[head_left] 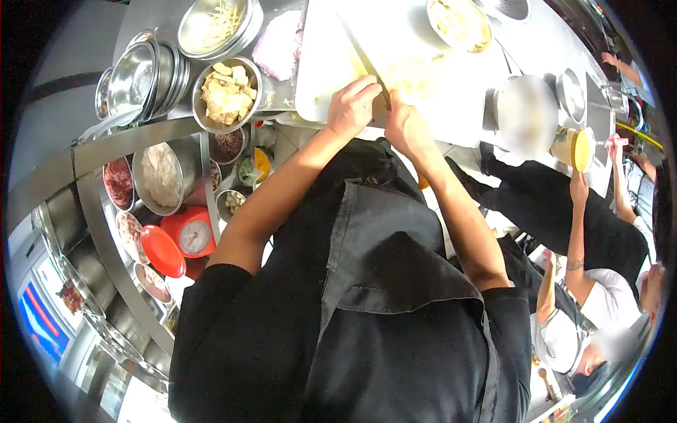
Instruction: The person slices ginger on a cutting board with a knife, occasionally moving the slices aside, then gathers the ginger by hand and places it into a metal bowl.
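My right hand [407, 128] is wrapped round the handle of a kitchen knife [362, 53], whose long blade points away over the white cutting board [321, 88]. Close beside the blade, my left hand [352, 107] has its fingers bent and drawn together; what they press on is hidden. Pale yellow slices [415, 77] lie on the board right of the knife, washed out by glare. To the left stands a metal bowl of peeled pale yellow chunks [229, 95], possibly ginger. Another bowl at the far edge holds yellowish slices [460, 25].
Thin yellow strips [215, 27] fill a bowl at the back left, near a bag of pale pink stuff [279, 46]. Stacked metal bowls [134, 77] stand further left. Below are meat bowls [118, 183] and a red scale [189, 233]. Co-workers stand at the right, one holding a yellow-topped container [580, 150].
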{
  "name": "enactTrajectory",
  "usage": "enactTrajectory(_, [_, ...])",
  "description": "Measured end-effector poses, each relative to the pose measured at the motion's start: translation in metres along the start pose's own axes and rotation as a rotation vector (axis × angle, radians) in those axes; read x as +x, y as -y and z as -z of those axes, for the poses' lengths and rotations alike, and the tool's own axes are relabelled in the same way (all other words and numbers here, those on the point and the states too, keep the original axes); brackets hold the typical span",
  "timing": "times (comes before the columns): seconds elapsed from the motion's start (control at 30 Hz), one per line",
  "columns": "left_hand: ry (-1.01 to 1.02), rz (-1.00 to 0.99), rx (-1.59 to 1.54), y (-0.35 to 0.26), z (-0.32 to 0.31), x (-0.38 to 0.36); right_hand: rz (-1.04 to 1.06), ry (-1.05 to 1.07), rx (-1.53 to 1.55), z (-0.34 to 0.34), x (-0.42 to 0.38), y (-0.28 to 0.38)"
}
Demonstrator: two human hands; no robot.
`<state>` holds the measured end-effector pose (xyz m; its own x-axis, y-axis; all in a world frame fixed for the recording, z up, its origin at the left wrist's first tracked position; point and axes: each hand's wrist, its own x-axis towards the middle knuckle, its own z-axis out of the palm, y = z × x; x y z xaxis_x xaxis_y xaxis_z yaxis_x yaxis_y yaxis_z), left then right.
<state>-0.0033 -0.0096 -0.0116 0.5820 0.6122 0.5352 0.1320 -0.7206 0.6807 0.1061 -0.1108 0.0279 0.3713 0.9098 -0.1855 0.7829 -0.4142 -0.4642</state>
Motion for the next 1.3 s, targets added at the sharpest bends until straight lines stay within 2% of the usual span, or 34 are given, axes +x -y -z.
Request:
enactTrajectory(0.17, [-0.016, -0.017, -0.001, -0.002, 0.004, 0.003, 0.098, -0.064, 0.206, 0.022, -0.004, -0.009])
enactTrajectory(0.4, [0.002, -0.012, 0.017, 0.001, 0.001, 0.002, -0.072, 0.117, 0.094, 0.045, -0.023, 0.010])
enactTrajectory(1.3, [-0.008, -0.001, 0.029, -0.001, 0.001, 0.001, -0.062, 0.086, 0.123, 0.034, -0.022, 0.010])
